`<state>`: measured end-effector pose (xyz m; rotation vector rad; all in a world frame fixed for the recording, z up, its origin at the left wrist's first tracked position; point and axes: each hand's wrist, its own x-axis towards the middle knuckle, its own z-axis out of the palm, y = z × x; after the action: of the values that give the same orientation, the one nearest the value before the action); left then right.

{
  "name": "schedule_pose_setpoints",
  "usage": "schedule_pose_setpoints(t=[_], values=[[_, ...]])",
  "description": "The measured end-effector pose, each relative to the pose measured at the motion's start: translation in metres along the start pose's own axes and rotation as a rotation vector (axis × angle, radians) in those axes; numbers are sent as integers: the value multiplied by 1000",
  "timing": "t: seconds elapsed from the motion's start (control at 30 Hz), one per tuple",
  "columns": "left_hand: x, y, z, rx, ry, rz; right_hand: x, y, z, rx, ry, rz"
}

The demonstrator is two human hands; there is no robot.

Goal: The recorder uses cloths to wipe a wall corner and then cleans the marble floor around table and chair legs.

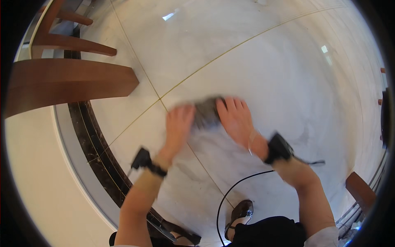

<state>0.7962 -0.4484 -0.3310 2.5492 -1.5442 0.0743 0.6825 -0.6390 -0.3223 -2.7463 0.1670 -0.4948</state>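
A grey cloth (pixel 206 113), blurred by motion, is stretched between my two hands low over the marble-look tile floor (pixel 277 92). My left hand (pixel 180 125) grips its left end, with the fingers pointing away from me. Its right end is under the fingers of my right hand (pixel 235 115), and the thumb side lies against the fabric. Blur hides whether the cloth touches the tiles. Each wrist wears a black strapped device, the left one (pixel 145 160) and the right one (pixel 279 148).
Brown wooden furniture legs (pixel 77 80) jut in from the left. A dark stone border (pixel 92 145) runs along a white panel (pixel 37 166). One black cable (pixel 220 205) curves near my shoe (pixel 242 211). Another wooden leg (pixel 359 188) and several wires (pixel 351 216) are at lower right.
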Motion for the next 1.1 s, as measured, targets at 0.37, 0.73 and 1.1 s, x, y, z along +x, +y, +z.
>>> schedule_pose_setpoints(t=[0.37,0.73,1.1], values=[[76,-35,-6,-98,347,-395,175,70,55,14,152,-183],[20,-16,6,-100,176,-490,186,-52,106,46,62,-260],[16,-18,6,-46,107,-487,138,260,-30,-504,38,571]])
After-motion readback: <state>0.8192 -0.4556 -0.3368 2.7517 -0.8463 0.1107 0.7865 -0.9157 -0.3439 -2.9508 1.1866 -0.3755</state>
